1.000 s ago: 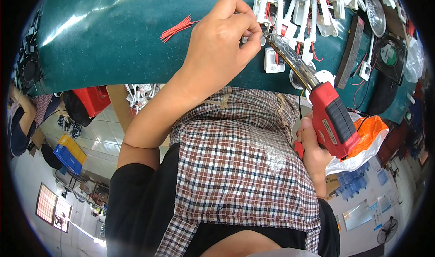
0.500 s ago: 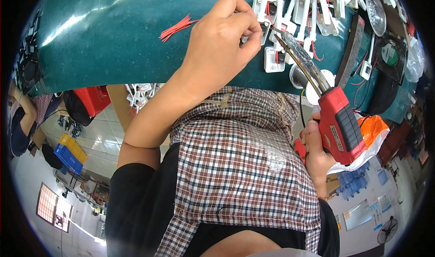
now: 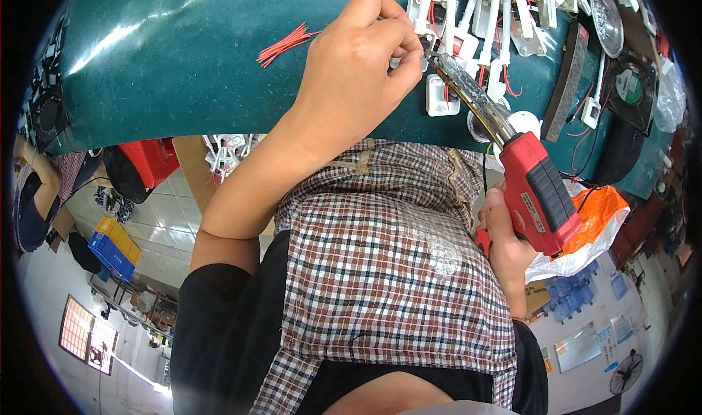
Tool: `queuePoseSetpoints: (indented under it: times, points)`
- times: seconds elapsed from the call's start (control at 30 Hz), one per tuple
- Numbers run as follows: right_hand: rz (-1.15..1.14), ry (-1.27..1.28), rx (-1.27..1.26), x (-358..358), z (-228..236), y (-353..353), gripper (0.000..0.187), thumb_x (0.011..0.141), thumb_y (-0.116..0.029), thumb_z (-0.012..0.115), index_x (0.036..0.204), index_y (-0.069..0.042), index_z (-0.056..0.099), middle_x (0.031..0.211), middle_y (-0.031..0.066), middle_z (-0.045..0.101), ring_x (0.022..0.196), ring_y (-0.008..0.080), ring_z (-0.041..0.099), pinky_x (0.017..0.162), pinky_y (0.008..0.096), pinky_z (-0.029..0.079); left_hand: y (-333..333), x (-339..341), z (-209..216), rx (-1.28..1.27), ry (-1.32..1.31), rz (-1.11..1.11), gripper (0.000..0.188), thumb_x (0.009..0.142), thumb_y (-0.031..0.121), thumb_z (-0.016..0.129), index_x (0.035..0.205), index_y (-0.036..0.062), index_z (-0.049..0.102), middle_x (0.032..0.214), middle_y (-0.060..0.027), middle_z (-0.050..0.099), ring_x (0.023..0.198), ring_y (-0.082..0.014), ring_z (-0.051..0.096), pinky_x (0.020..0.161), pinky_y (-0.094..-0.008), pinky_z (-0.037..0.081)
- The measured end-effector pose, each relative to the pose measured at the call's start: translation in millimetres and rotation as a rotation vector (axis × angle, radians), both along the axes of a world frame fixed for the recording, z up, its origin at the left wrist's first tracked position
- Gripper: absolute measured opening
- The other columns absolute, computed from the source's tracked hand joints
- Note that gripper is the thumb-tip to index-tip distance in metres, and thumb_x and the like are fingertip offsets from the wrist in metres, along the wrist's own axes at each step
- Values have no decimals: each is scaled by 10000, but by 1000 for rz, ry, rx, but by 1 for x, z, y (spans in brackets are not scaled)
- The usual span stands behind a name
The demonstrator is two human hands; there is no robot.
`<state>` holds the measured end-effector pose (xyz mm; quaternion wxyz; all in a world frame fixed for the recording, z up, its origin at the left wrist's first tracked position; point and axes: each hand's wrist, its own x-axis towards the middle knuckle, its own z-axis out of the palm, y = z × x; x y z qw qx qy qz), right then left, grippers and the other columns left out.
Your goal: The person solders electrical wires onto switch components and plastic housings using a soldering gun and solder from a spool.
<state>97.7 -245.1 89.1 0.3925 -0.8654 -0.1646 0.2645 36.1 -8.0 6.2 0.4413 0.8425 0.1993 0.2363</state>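
Observation:
My right hand [image 3: 507,241] is wrapped round the handle of a red and black soldering gun [image 3: 540,195]. Its long metal tip points up and left, ending right beside the fingertips of my left hand [image 3: 357,68]. Those fingers are pinched together over a white plastic part at the bench; whatever they grip is hidden behind them. Around the tip lie white plastic fittings [image 3: 442,97] with red wires coming out. A loose bundle of cut red wires [image 3: 284,46] rests on the green bench top, left of my left hand.
Several more white fittings [image 3: 528,27] crowd the bench's far right. Beyond them are a dark bar [image 3: 567,82], a round metal dish [image 3: 606,20] and a black fan [image 3: 630,93]. An orange and white bag [image 3: 603,214] hangs by the right edge. Another person's arm [image 3: 45,177] shows far left.
The soldering gun has shifted left and slightly up with my right hand, bringing its tip closer to my left fingertips. My left hand has stayed nearly still.

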Motion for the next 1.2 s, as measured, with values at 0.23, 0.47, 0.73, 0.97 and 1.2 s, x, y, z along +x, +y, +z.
queuePoseSetpoints:
  times: [0.23, 0.47, 0.73, 0.97, 1.2]
  points:
    - [14, -30, 20, -1, 0, -4, 143, 873, -13, 669, 997, 7, 599, 758, 34, 592, 573, 79, 525, 515, 227, 420, -1, -1, 1, 6, 11, 8, 73, 764, -39, 706, 814, -38, 652, 926, -75, 593, 754, -147, 641, 675, -234, 557]
    - [-75, 60, 153, -2, 3, -3, 108, 893, -17, 638, 959, 26, 564, 733, 47, 554, 488, 60, 441, 468, 222, 393, -1, 1, -1, 33, -31, 35, 69, 729, 1, 708, 737, -4, 640, 882, -74, 599, 687, -199, 675, 598, -312, 539]
    - [-109, 71, 166, -4, 3, 0, 110, 898, -16, 631, 962, 31, 556, 722, 48, 543, 480, 53, 420, 462, 219, 388, -1, 2, -2, 44, -25, 37, 68, 729, 3, 707, 738, -4, 641, 887, -78, 600, 687, -199, 676, 600, -317, 539]
    - [-178, 101, 180, -6, 3, -3, 123, 902, -11, 622, 993, 32, 551, 732, 55, 553, 476, 46, 410, 461, 213, 380, -1, 2, -2, 45, -29, 45, 70, 727, 6, 710, 739, -7, 642, 883, -82, 601, 688, -205, 677, 602, -317, 537]
    - [-105, 68, 211, -3, 3, -4, 113, 906, -31, 625, 968, 34, 558, 719, 54, 553, 461, 46, 403, 444, 214, 368, 1, -6, 12, 17, 68, 43, 162, 759, 34, 756, 899, 18, 676, 950, -62, 589, 763, -138, 610, 689, -250, 533]
